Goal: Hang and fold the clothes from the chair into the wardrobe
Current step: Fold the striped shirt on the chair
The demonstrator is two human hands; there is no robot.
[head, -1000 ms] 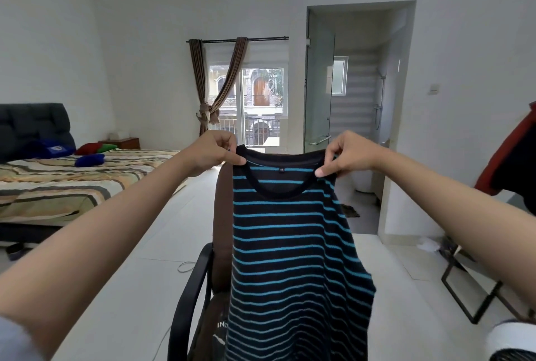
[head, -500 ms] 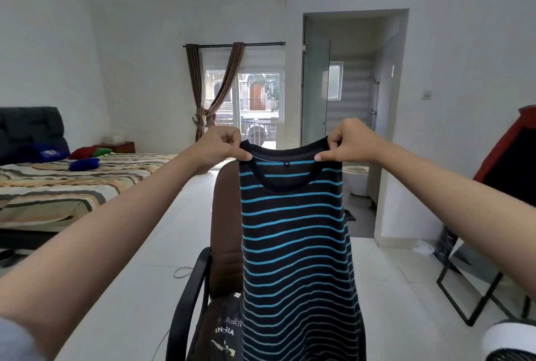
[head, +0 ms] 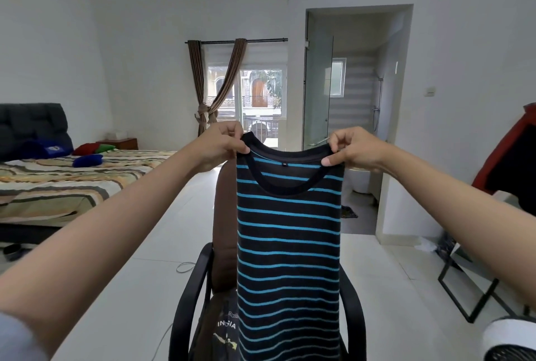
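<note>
A black top with thin blue stripes (head: 288,244) hangs straight down in front of me, neck opening facing me. My left hand (head: 223,144) pinches its left shoulder and my right hand (head: 352,147) pinches its right shoulder, both at chest height. Behind the top stands a brown office chair (head: 223,215) with black armrests. A dark garment with white lettering (head: 224,328) lies on its seat, partly hidden by the striped top. No wardrobe is in view.
A bed with a striped cover (head: 66,183) fills the left side. A bathroom doorway (head: 356,117) opens behind the chair. A black metal frame (head: 475,288) and a red and black item (head: 513,163) stand at the right. A white cable (head: 184,266) lies on the floor.
Both hands have drawn the shoulders taut and level, so the top hangs straight and narrower. More of the dark garment on the seat shows.
</note>
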